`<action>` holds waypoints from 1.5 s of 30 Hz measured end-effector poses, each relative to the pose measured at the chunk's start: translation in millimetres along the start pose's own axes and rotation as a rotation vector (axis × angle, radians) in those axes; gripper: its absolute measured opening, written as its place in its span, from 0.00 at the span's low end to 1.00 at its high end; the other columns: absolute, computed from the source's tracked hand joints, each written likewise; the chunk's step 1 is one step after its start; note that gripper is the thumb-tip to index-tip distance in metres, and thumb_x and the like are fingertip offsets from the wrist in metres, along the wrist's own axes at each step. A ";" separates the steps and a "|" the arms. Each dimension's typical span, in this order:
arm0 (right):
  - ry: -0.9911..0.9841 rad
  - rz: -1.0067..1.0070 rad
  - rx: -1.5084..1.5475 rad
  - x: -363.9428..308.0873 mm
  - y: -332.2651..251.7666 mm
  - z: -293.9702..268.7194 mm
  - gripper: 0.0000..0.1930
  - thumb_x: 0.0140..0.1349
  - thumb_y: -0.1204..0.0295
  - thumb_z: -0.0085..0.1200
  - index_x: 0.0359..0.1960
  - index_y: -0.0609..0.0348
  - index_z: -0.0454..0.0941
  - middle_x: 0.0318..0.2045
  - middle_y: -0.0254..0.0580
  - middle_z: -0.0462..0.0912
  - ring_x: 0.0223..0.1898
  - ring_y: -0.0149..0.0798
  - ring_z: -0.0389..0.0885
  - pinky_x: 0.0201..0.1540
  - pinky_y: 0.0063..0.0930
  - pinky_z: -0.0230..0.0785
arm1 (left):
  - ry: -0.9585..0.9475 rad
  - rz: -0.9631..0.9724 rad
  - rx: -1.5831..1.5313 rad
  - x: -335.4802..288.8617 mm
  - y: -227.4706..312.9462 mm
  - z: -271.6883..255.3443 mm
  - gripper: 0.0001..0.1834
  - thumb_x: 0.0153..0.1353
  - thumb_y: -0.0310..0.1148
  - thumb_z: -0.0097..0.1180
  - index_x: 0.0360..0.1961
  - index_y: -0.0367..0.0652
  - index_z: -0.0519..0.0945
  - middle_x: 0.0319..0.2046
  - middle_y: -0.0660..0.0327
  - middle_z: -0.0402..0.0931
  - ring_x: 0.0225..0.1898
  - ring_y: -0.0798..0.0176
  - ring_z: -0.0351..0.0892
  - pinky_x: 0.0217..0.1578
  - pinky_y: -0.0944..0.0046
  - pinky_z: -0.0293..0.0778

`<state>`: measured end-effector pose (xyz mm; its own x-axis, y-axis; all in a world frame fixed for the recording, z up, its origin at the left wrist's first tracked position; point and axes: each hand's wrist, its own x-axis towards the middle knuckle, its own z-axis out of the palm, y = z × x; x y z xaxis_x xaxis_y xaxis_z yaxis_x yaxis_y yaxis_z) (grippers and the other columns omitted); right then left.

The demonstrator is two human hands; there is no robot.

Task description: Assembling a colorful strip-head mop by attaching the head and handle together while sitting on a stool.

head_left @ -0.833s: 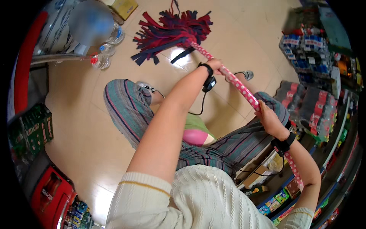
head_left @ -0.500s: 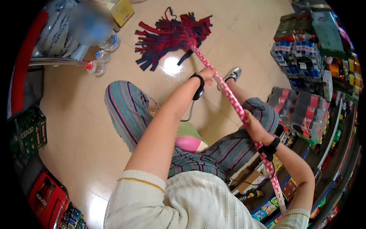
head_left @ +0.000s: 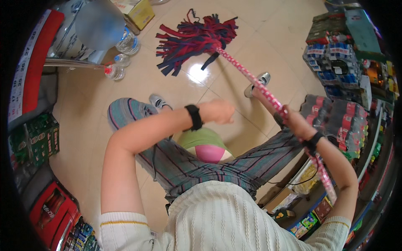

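Note:
My right hand (head_left: 296, 124) is wrapped round the pink, white-dotted handle (head_left: 251, 77) of a mop. The handle slants from the far middle past my right wrist to the lower right. At its far end the mop head (head_left: 190, 42), made of red and navy cloth strips, lies spread on the tiled floor. My left hand (head_left: 217, 112) is off the handle, in the air in front of my lap. It looks curled but is smeared by motion, so its fingers cannot be made out. Each wrist wears a black band.
I sit, legs apart, on a green and pink seat (head_left: 211, 152). Shrink-wrapped bottle packs (head_left: 345, 121) and stocked shelves (head_left: 322, 205) line the right. Clear plastic bottles (head_left: 115, 72) stand at the far left. A green carton (head_left: 39, 140) and a red crate (head_left: 52, 213) are nearer left.
My left hand has let go of the handle and come back toward my body. My right hand has shifted slightly right and forward, still holding the mop.

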<state>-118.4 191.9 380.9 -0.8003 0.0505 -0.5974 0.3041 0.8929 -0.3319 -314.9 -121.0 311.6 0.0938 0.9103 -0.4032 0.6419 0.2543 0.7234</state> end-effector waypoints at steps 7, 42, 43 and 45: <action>0.136 -0.142 -0.459 33.5 -117.5 -32.4 0.29 0.53 0.77 0.62 0.57 0.65 0.63 0.46 0.58 0.74 0.48 0.58 0.77 0.51 0.46 0.72 | 0.230 -0.031 -0.069 -56.2 1.0 -10.3 0.20 0.60 0.41 0.58 0.42 0.32 0.75 0.38 0.43 0.80 0.40 0.40 0.81 0.42 0.46 0.77; 0.095 -0.313 -0.407 537.6 -189.5 205.3 0.36 0.62 0.56 0.57 0.69 0.54 0.61 0.74 0.42 0.54 0.72 0.45 0.58 0.62 0.64 0.59 | 0.296 -0.605 0.226 -101.6 -30.7 -33.4 0.11 0.56 0.34 0.53 0.40 0.44 0.75 0.34 0.62 0.73 0.39 0.62 0.73 0.39 0.61 0.67; 0.134 -0.498 -0.588 528.1 -172.5 214.9 0.37 0.61 0.56 0.57 0.69 0.55 0.61 0.74 0.43 0.54 0.73 0.45 0.57 0.60 0.61 0.60 | 0.289 -0.570 0.222 -97.6 -29.9 -33.5 0.12 0.57 0.34 0.53 0.42 0.45 0.76 0.35 0.62 0.74 0.40 0.62 0.74 0.40 0.60 0.67; 0.162 -0.522 -0.654 498.4 -163.7 239.4 0.37 0.60 0.56 0.57 0.70 0.56 0.61 0.75 0.44 0.53 0.73 0.44 0.55 0.60 0.58 0.59 | 0.267 -0.552 0.213 -97.9 -29.3 -31.0 0.12 0.58 0.35 0.53 0.43 0.46 0.76 0.37 0.62 0.75 0.41 0.62 0.74 0.41 0.59 0.67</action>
<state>-443.4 -36.2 -37.2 -0.8344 -0.4202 -0.3566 -0.4439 0.8959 -0.0171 -366.5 -207.4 347.2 -0.4675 0.7212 -0.5113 0.6810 0.6626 0.3119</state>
